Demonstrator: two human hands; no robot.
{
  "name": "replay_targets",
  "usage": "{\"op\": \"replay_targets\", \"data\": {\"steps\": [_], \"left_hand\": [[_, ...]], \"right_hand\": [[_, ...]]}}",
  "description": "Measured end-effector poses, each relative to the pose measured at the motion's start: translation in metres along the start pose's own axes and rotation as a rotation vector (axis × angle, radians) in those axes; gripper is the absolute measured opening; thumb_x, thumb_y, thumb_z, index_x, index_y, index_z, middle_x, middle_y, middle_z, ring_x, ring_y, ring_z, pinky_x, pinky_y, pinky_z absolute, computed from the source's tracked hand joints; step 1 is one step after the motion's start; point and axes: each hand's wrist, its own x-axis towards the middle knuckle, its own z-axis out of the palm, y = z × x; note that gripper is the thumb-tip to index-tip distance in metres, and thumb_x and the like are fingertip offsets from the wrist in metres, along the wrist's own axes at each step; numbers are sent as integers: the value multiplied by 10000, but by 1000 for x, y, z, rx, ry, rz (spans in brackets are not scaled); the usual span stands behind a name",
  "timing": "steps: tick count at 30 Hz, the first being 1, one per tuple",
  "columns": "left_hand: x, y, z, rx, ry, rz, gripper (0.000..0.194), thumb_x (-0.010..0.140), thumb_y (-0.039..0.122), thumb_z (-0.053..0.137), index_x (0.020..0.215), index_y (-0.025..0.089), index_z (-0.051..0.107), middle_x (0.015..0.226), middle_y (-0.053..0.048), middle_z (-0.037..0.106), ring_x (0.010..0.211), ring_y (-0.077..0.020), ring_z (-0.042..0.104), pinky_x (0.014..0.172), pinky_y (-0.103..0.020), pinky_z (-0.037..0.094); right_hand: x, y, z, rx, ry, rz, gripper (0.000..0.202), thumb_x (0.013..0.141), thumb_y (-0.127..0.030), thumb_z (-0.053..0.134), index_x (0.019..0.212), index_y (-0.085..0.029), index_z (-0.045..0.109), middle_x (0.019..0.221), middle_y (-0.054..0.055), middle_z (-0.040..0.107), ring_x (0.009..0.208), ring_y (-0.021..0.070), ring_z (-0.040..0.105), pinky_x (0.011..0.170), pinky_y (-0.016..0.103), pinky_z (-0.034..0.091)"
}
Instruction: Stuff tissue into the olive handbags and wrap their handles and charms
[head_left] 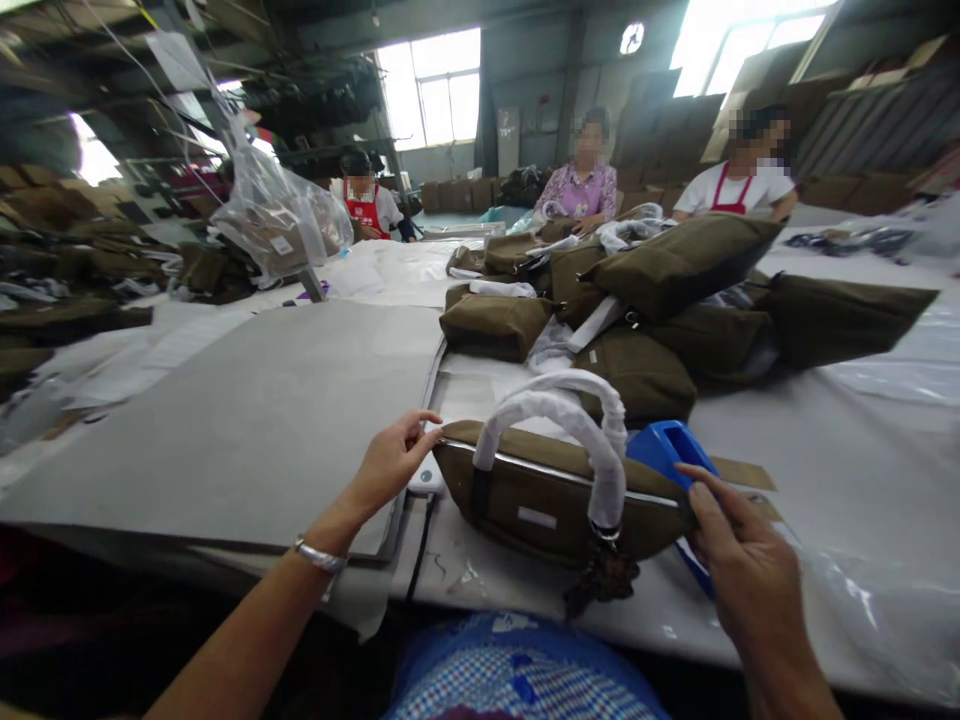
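An olive-brown handbag (502, 505) stands upright on the table edge in front of me, its silver zipper running along the top. Both handles are wrapped in white material, and a dark charm hangs at its front. My left hand (394, 460) pinches the bag's left end by the zipper. At the opposite end, my right hand (739, 540) grips the corner between thumb and fingers. Partly behind that end lies a blue plastic holder (664, 445).
Several more olive bags (637, 375) are piled beyond this one. Large grey sheets (247, 400) cover the table at left, near a white device (427, 475) with a black cable. Clear plastic (870, 600) lies at right. Three people are across the table.
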Motion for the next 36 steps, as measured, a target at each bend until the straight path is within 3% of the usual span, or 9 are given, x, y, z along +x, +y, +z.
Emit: {"op": "replay_targets", "data": {"steps": [3, 6, 10, 14, 17, 23, 28, 32, 36], "left_hand": [[-10, 2, 7, -42, 59, -29, 366, 981, 464, 512, 1142, 168, 657, 701, 30, 581, 609, -134, 544, 568, -229, 420], [-31, 18, 11, -44, 246, 24, 325, 989, 426, 541, 1202, 201, 637, 1040, -52, 690, 841, -182, 665, 665, -262, 534], [-50, 54, 26, 1, 364, 360, 306, 990, 263, 583, 1296, 269, 583, 1341, -68, 615, 1174, -223, 627, 972, -363, 548], [-38, 82, 44, 54, 331, 569, 470, 985, 235, 605, 1435, 275, 474, 1395, -94, 596, 1311, -242, 558, 1118, -409, 468], [-24, 93, 46, 48, 322, 565, 408, 982, 282, 616, 1382, 255, 537, 1312, -100, 643, 1237, -241, 607, 1072, -383, 495], [-8, 99, 26, -111, -11, 487, 256, 1015, 336, 529, 1221, 227, 635, 1073, -49, 734, 969, -195, 695, 875, -295, 535], [3, 103, 19, -233, -235, 388, 265, 1021, 404, 490, 1011, 182, 635, 808, -6, 666, 695, -131, 615, 658, -223, 477], [9, 103, 14, -201, -316, 330, 401, 1028, 483, 451, 846, 171, 626, 688, 4, 586, 621, -118, 533, 602, -216, 413], [13, 93, 6, -448, -886, 172, 517, 982, 608, 476, 940, 144, 701, 709, -64, 690, 574, -151, 584, 564, -244, 442]], "right_hand": [[-1, 0, -2, 147, -56, 104, 755, 866, -649, 635, 1477, -223, 509, 601, -12, 636, 534, 194, 616, 560, 307, 525], [-16, 3, -12, 124, 2, 89, 893, 834, -659, 666, 1550, -213, 376, 818, 47, 749, 744, 264, 733, 727, 377, 592], [-47, -9, -6, -229, 269, -228, 465, 923, -534, 631, 1292, -251, 650, 977, 74, 746, 841, 249, 720, 810, 365, 568], [-50, -37, 25, -163, 129, -599, 320, 957, -350, 641, 1264, -261, 664, 1184, 88, 725, 1044, 259, 707, 953, 384, 564], [-36, -54, 45, -85, 37, -566, 357, 955, -333, 632, 1304, -258, 652, 1244, 88, 710, 1088, 267, 702, 971, 397, 571], [-14, -66, 38, 170, -332, -297, 186, 931, -330, 660, 1049, -228, 761, 982, 29, 770, 909, 203, 709, 843, 293, 547], [1, -62, 21, 464, -822, -134, 351, 968, -463, 611, 951, -133, 730, 856, 55, 726, 708, 129, 605, 634, 228, 451], [9, -51, 21, 656, -995, -108, 433, 962, -529, 617, 960, -103, 696, 752, 49, 690, 688, 110, 603, 654, 209, 441], [11, -41, 31, 777, -962, -53, 475, 931, -578, 635, 840, -112, 661, 618, 9, 607, 566, 105, 570, 574, 213, 434]]}}
